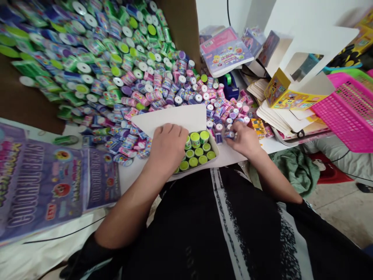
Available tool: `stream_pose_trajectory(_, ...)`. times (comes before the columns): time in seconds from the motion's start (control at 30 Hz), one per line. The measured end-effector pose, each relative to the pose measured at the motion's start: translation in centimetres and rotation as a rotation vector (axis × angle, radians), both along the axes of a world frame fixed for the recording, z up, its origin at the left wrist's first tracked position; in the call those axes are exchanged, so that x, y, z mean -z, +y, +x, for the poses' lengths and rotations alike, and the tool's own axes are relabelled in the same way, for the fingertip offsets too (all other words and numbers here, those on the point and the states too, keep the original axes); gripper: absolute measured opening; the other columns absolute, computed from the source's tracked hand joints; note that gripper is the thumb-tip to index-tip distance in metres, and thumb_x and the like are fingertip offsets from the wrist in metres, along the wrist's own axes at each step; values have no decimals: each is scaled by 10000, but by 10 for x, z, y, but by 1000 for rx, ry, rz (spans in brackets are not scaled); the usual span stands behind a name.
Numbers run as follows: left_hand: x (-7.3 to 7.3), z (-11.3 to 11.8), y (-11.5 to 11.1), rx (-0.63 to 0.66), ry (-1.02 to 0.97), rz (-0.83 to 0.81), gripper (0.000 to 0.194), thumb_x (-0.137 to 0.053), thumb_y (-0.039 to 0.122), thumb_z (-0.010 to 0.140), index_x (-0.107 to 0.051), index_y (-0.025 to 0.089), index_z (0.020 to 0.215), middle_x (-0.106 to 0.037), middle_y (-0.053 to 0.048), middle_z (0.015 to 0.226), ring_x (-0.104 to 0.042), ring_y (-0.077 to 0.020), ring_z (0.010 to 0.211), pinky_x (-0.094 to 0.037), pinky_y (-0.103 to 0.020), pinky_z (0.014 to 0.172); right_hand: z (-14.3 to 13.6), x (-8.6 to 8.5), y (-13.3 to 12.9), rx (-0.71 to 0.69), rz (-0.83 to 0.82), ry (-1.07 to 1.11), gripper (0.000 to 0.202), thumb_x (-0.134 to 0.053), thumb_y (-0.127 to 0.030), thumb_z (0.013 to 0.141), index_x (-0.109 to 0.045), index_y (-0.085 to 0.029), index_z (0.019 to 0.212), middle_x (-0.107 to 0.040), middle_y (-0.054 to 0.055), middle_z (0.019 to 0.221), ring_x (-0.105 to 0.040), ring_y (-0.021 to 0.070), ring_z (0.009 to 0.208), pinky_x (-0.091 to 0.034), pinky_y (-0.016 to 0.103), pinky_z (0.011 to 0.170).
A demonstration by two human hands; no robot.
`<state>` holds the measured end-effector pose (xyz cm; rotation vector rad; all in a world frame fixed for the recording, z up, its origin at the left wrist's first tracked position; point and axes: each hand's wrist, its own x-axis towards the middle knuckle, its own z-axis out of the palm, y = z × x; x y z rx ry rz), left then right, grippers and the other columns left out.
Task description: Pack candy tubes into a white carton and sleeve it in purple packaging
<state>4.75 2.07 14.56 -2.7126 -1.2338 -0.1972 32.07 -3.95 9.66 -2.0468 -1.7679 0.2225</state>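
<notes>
A small white-lidded carton [171, 116] lies in front of me with its flap up, holding rows of little tubs with lime-green lids [199, 151]. My left hand [169, 146] is over the carton's left part, fingers curled downward; whatever they grip is hidden beneath the hand. To the right of the carton, my right hand [244, 139] has thumb and fingers closed around a small purple-and-white tub [230, 134] at the edge of the loose pile. Pink, purple and green tubs [157, 85] are heaped behind both hands.
A big brown cardboard box [183, 27] spills the tubs onto the table. Purple printed packaging [58, 179] is at the left. A blue tape dispenser [231, 87], flat purple boxes [225, 52], yellow cartons [297, 97] and a pink basket [346, 112] occupy the right.
</notes>
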Motion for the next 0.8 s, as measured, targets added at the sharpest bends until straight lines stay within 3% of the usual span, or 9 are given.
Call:
stream_pose_trajectory(0.07,-3,-3,-5,-9,-90,-9,289,-463,75,941,-732,171,991,-755,-182,1028,-670,-365,1047,-501,-491,886,1,0,-4,46,204,368,297,-830,-346,802,-615,-211,956,-682,26,843,-654,211,692,-506,325,638)
stream_pose_trajectory(0.13,-7,-4,-11,21,-286,-41,233,-504,229,1031,-732,182,1021,-760,-147,1028,-693,-333,1046,-536,-462,904,-8,-7,-8,-12,321,772,389,-860,-468,809,-571,-236,927,-636,-27,760,-558,144,542,-447,282,515)
stream_pose_trajectory(0.2,-10,-3,-19,117,-506,-150,278,-595,423,1043,-728,198,1138,-772,-100,1051,-719,-279,991,-569,-395,849,-26,-16,-10,-157,307,1077,463,-892,-547,801,-571,-240,931,-649,-39,765,-515,108,485,-406,252,446)
stream_pose_trajectory(0.3,-12,1,-29,233,-721,-370,353,-662,519,1007,-719,251,1231,-789,-33,1052,-714,-193,821,-555,-308,703,-51,-27,-11,-394,160,1226,502,-922,-585,795,-614,-229,968,-699,-26,824,-570,104,540,-470,234,472)
stream_pose_trajectory(0.4,-6,-2,-33,174,-768,-414,239,-668,461,1000,-737,268,1123,-785,-5,982,-679,-171,719,-518,-300,641,-48,-26,-7,-447,114,1052,447,-779,-641,938,-672,-213,1010,-721,4,882,-617,120,620,-544,253,573)
stream_pose_trajectory(0.5,3,-9,-30,38,-587,-331,197,-731,380,928,-709,246,1071,-770,-24,946,-695,-215,747,-500,-332,647,-27,-18,-1,-170,174,617,337,-621,-500,1079,-694,-194,956,-730,50,908,-684,174,741,-570,295,702)
stream_pose_trajectory(0.6,6,-9,-26,-17,-259,-235,157,-780,293,865,-666,226,950,-739,-69,920,-723,-299,893,-497,-370,681,-22,-12,6,9,-29,112,159,-643,-287,1061,-732,-155,1059,-768,146,1093,-742,294,1019,-579,382,895)
stream_pose_trajectory(0.7,2,-2,-23,37,-30,-186,99,-748,231,887,-650,225,871,-722,-110,995,-700,-342,1057,-500,-388,697,-38,-7,15,-42,-295,-137,379,-648,-275,1056,-658,-92,1387,-732,241,1286,-732,383,1139,-586,442,927)
stream_pose_trajectory(0.8,-2,6,-22,43,59,-155,26,-694,195,916,-673,210,916,-706,-131,1071,-666,-345,1128,-520,-399,726,-53,-1,23,-63,-380,-191,456,-599,-260,1067,-582,-64,1478,-705,273,1334,-738,391,1131,-600,436,895)
